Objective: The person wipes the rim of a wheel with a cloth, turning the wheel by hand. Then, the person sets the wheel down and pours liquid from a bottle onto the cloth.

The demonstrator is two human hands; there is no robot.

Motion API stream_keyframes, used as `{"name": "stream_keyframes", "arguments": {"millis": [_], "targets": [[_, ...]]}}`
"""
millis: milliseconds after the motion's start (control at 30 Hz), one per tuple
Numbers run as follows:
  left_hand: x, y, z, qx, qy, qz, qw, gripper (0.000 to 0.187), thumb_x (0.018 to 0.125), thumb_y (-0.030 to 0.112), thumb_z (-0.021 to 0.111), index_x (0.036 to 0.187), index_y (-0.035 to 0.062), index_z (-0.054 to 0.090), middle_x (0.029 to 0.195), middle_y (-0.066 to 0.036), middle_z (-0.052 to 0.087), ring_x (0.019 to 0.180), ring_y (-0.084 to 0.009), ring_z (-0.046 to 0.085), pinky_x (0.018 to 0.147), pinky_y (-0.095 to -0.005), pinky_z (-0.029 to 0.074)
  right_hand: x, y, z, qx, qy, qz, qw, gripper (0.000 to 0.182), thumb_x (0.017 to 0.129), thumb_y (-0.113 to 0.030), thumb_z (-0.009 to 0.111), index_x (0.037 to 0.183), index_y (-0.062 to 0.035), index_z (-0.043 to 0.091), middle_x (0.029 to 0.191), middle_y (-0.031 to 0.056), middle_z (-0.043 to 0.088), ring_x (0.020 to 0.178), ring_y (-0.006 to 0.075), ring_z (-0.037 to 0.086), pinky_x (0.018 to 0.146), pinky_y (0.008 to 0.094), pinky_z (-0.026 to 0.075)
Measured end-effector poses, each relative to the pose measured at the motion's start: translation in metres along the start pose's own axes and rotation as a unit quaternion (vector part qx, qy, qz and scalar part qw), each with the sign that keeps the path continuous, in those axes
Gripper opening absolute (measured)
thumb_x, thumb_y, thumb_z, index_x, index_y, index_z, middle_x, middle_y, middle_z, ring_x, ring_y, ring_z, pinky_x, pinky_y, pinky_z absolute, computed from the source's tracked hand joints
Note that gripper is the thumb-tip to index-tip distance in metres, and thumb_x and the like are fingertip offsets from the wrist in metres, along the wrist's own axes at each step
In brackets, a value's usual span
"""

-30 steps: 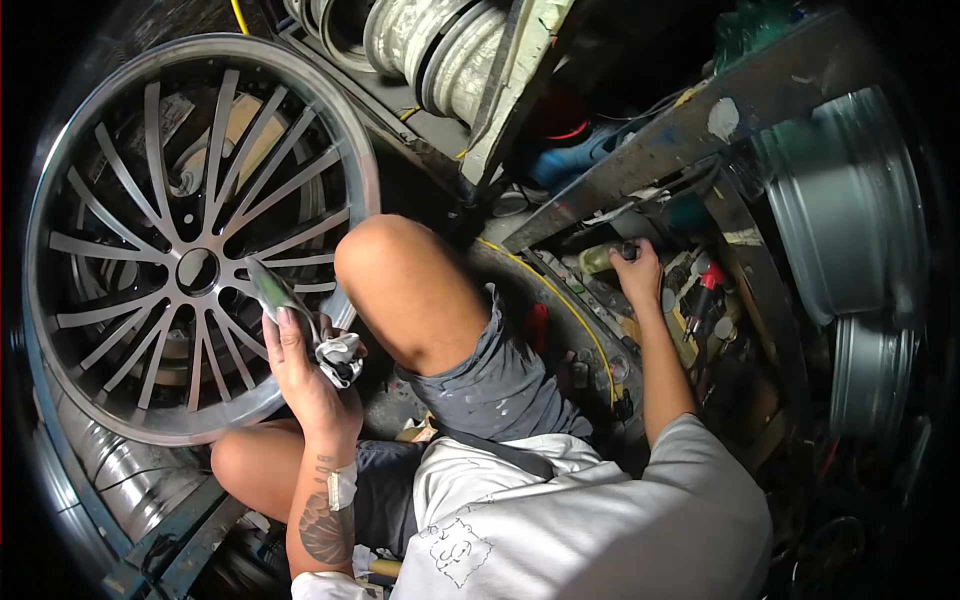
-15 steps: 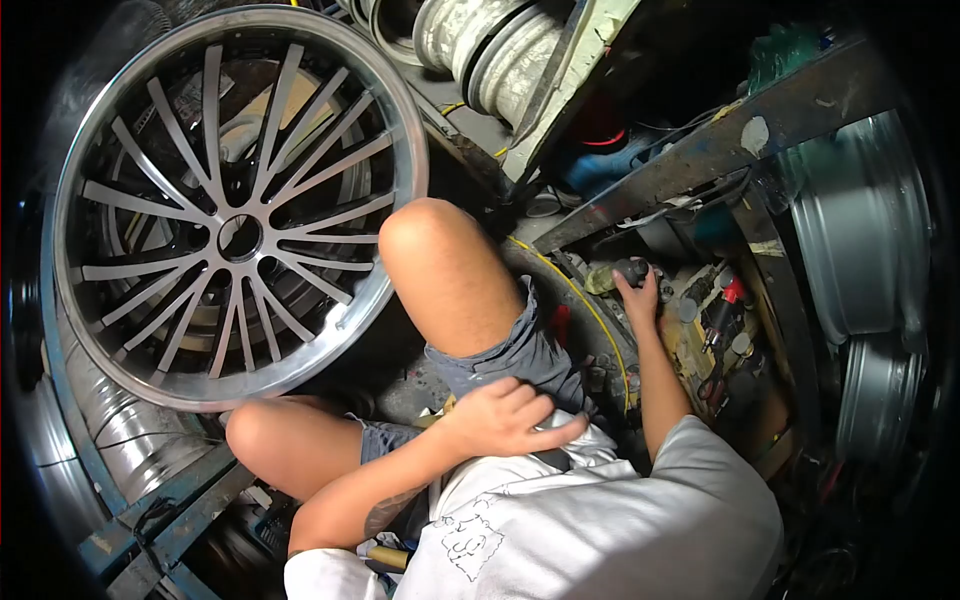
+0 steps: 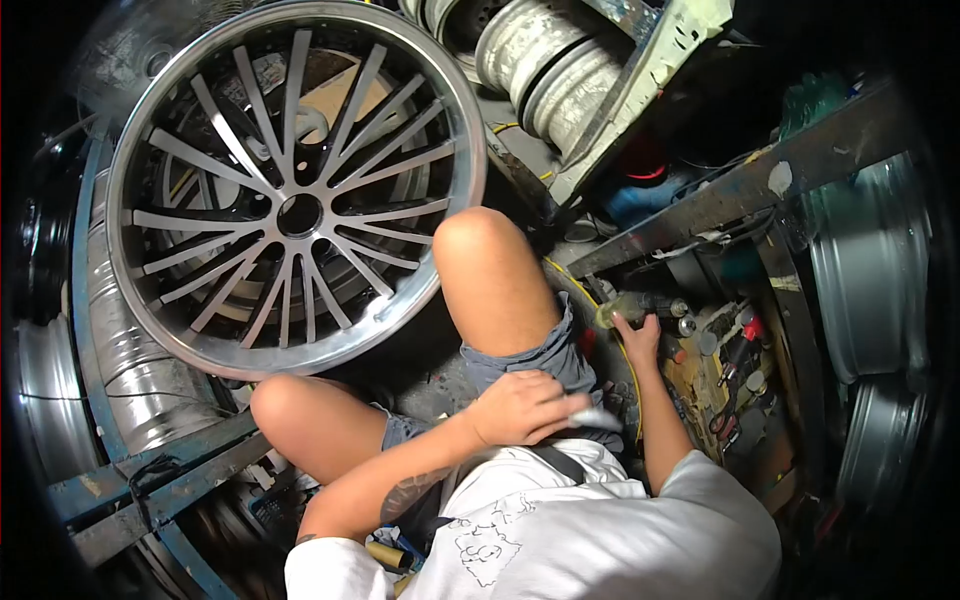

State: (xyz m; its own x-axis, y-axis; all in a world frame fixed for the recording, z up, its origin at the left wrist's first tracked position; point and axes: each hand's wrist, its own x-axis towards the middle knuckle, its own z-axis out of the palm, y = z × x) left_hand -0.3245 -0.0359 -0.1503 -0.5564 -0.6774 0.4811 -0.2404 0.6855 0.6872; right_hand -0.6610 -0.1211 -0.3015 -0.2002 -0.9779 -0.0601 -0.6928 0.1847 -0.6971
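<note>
My left hand (image 3: 530,407) is closed in front of my lap, with a pale, motion-blurred thing (image 3: 597,418) sticking out past its fingers; its kind I cannot make out. My right hand (image 3: 638,338) reaches to the cluttered shelf at my right. Its thumb and fingers close around a yellowish-green, see-through bottle (image 3: 607,314), which lies tilted. Dark cylindrical pieces (image 3: 662,305) lie just beyond that hand. A large multi-spoke wheel rim (image 3: 230,357) with a polished lip leans before my knees, on the left.
A yellow hose (image 3: 632,385) runs along the floor between my leg and the shelf. Red-handled tools (image 3: 735,350) and several small containers crowd the shelf. Silver rims (image 3: 865,270) stand at the right, and dusty rims (image 3: 545,65) at the back. A blue metal frame (image 3: 185,455) is at the left.
My right hand has moved from the dark cylindrical piece to the yellowish bottle. A pale thing now shows at my left hand's fingers. The whole view has shifted somewhat.
</note>
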Motion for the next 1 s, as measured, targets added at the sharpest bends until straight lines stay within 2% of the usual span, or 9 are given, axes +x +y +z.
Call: {"name": "stream_keyframes", "arguments": {"millis": [33, 67, 167, 300, 467, 667, 767, 933, 1000], "targets": [[-0.001, 0.005, 0.004, -0.087, 0.079, -0.080, 0.990, 0.045, 0.085, 0.018, 0.077, 0.127, 0.0052, 0.066, 0.083, -0.011, 0.062, 0.069, -0.0333, 0.062, 0.074, -0.0366, 0.056, -0.004, -0.016, -0.002, 0.004, -0.021, -0.033, 0.999, 0.053, 0.082, -0.032, 0.087, 0.119, -0.0009, 0.066, 0.110, 0.0163, 0.073, 0.100, 0.0282, 0.070, 0.092, 0.0405, 0.052], [0.004, 0.010, 0.011, -0.136, 0.196, -0.125, 0.963, 0.040, 0.094, 0.016, 0.071, 0.131, 0.0017, 0.065, 0.089, -0.013, 0.068, 0.070, -0.0266, 0.065, 0.074, -0.0355, 0.055, -0.006, -0.033, -0.002, 0.032, -0.041, -0.056, 0.997, 0.052, 0.082, -0.031, 0.086, 0.119, -0.0014, 0.065, 0.110, 0.0157, 0.072, 0.099, 0.0284, 0.069, 0.092, 0.0405, 0.052], [0.017, 0.032, -0.026, -0.357, 0.270, -0.450, 0.773, 0.043, 0.104, 0.026, 0.065, 0.137, -0.0015, 0.061, 0.105, -0.005, 0.071, 0.088, -0.0105, 0.061, 0.080, -0.0290, 0.052, -0.011, -0.091, -0.009, 0.103, -0.102, -0.116, 0.983, 0.049, 0.083, -0.029, 0.083, 0.120, -0.0029, 0.064, 0.109, 0.0142, 0.070, 0.097, 0.0281, 0.068, 0.090, 0.0399, 0.053], [0.012, 0.015, -0.055, -0.503, 0.341, -0.476, 0.636, 0.044, 0.104, 0.029, 0.065, 0.140, 0.0054, 0.053, 0.077, 0.001, 0.055, 0.052, -0.0070, 0.050, 0.045, -0.0238, 0.044, -0.004, -0.167, -0.026, 0.117, -0.142, -0.209, 0.961, 0.057, 0.076, -0.030, 0.087, 0.120, -0.0018, 0.064, 0.109, 0.0146, 0.070, 0.097, 0.0269, 0.069, 0.090, 0.0383, 0.053], [0.002, 0.030, -0.077, -0.498, 0.375, -0.439, 0.647, 0.055, 0.104, 0.024, 0.064, 0.151, 0.0052, 0.042, 0.090, -0.002, 0.060, 0.060, -0.0070, 0.055, 0.050, -0.0243, 0.048, -0.001, -0.266, -0.052, 0.058, -0.251, -0.348, 0.901, 0.066, 0.067, -0.031, 0.093, 0.118, 0.0005, 0.066, 0.110, 0.0160, 0.070, 0.098, 0.0292, 0.070, 0.089, 0.0375, 0.055], [-0.037, 0.058, -0.064, -0.448, 0.429, -0.447, 0.645, 0.064, 0.104, 0.019, 0.064, 0.158, 0.0050, 0.034, 0.108, -0.006, 0.066, 0.070, -0.0075, 0.060, 0.056, -0.0230, 0.050, -0.025, -0.317, -0.047, 0.030, -0.447, -0.362, 0.817, 0.064, 0.067, -0.036, 0.094, 0.112, 0.0002, 0.069, 0.100, 0.0171, 0.074, 0.091, 0.0318, 0.074, 0.083, 0.0377, 0.058], [-0.054, 0.074, -0.052, -0.413, 0.457, -0.471, 0.632, 0.058, 0.104, 0.017, 0.063, 0.154, -0.0025, 0.041, 0.120, -0.009, 0.066, 0.089, -0.0093, 0.062, 0.074, -0.0243, 0.053, -0.044, -0.326, -0.032, 0.001, -0.520, -0.354, 0.777, 0.062, 0.070, -0.043, 0.092, 0.110, -0.0012, 0.069, 0.094, 0.0211, 0.073, 0.086, 0.0383, 0.072, 0.076, 0.0405, 0.057], [-0.069, 0.087, -0.042, -0.338, 0.467, -0.498, 0.648, 0.053, 0.101, 0.012, 0.066, 0.148, -0.0056, 0.049, 0.130, -0.014, 0.067, 0.116, -0.0150, 0.063, 0.102, -0.0294, 0.048, -0.055, -0.333, -0.017, -0.081, -0.577, -0.324, 0.746, 0.061, 0.069, -0.043, 0.091, 0.107, -0.0015, 0.070, 0.089, 0.0185, 0.074, 0.080, 0.0368, 0.072, 0.070, 0.0398, 0.056], [-0.071, 0.093, -0.042, -0.334, 0.460, -0.508, 0.647, 0.053, 0.101, 0.009, 0.066, 0.149, -0.0054, 0.049, 0.129, -0.014, 0.068, 0.116, -0.0159, 0.063, 0.102, -0.0300, 0.049, -0.055, -0.333, -0.012, -0.102, -0.585, -0.329, 0.734, 0.060, 0.069, -0.044, 0.091, 0.107, -0.0021, 0.070, 0.087, 0.0191, 0.073, 0.080, 0.0371, 0.072, 0.069, 0.0406, 0.056]]}}
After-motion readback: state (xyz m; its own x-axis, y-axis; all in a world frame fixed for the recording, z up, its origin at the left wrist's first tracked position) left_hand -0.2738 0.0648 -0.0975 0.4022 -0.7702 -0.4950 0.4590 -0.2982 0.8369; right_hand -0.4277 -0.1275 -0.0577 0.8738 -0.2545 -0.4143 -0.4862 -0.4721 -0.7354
